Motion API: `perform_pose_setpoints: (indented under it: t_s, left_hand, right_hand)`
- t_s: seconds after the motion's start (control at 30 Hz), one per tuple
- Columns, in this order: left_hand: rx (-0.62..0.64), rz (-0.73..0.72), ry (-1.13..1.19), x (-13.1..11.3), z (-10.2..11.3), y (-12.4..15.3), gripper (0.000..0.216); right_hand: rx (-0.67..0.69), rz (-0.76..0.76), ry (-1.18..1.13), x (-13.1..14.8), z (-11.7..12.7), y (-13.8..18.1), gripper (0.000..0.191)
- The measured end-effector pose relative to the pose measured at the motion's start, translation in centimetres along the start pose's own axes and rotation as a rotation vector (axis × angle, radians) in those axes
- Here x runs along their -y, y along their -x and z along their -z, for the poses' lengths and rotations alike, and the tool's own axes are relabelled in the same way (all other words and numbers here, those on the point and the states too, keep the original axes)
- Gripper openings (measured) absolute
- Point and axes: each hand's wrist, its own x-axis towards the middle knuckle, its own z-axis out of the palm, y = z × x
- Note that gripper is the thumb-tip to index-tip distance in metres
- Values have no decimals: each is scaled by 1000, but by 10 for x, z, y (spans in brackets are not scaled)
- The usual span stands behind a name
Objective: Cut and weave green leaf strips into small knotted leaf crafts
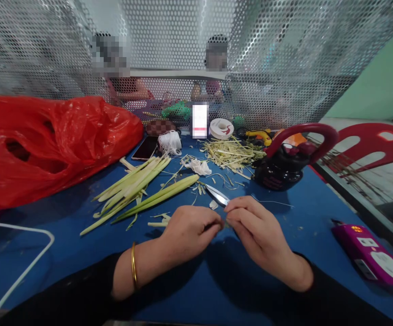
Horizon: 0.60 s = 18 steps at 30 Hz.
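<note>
My left hand (187, 233) and my right hand (255, 231) meet over the blue table (63, 235), fingertips pinched together on a small green leaf piece (226, 222). A knife blade (216, 194) sticks out from above my right hand, which seems to hold it. A gold bangle sits on my left wrist. Long pale green leaf strips (142, 188) lie in a bundle just beyond my left hand.
A red plastic bag (47, 140) fills the left. A dark kettle with a red handle (284, 167), a heap of leaf scraps (232, 154), a phone (145, 148), tape (221, 128) and a purple power strip (372, 256) are around. Two people sit behind the mesh screen.
</note>
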Motion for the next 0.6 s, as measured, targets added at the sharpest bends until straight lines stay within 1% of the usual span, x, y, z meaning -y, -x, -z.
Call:
perform_pose_setpoints:
  t_s: [0.07, 0.1, 0.17, 0.2, 0.27, 0.33, 0.37, 0.43, 0.53, 0.6]
  left_hand:
    - [98, -76, 62, -2, 2, 0, 14]
    - [135, -91, 118, -2, 3, -1, 14]
    - [165, -54, 246, -4, 4, -2, 14]
    - [158, -17, 303, -5, 4, -3, 13]
    - [98, 60, 379, -6, 4, -3, 12]
    - [12, 113, 407, -6, 3, -3, 11]
    - [-28, 127, 409, -5, 3, -3, 12]
    - [-104, 144, 376, -4, 3, -3, 13]
    - [-205, 164, 254, -2, 2, -2, 13]
    - [-238, 174, 187, 0, 1, -2, 12]
  right_hand:
    - [68, -87, -118, -4, 7, -4, 19]
    - [112, -147, -202, -5, 9, -7, 21]
    - [194, -297, -374, -8, 12, -11, 23]
    - [224, -384, -449, -9, 12, -13, 24]
    - [264, -546, -561, -11, 10, -14, 24]
    - [258, -639, -594, -12, 5, -13, 24]
    - [249, -643, -577, -11, 2, -11, 23]
    - [226, -555, -490, -9, -5, -7, 22]
    - [176, -297, -274, -3, -12, 0, 21]
    - [143, -143, -103, 1, -14, 3, 19]
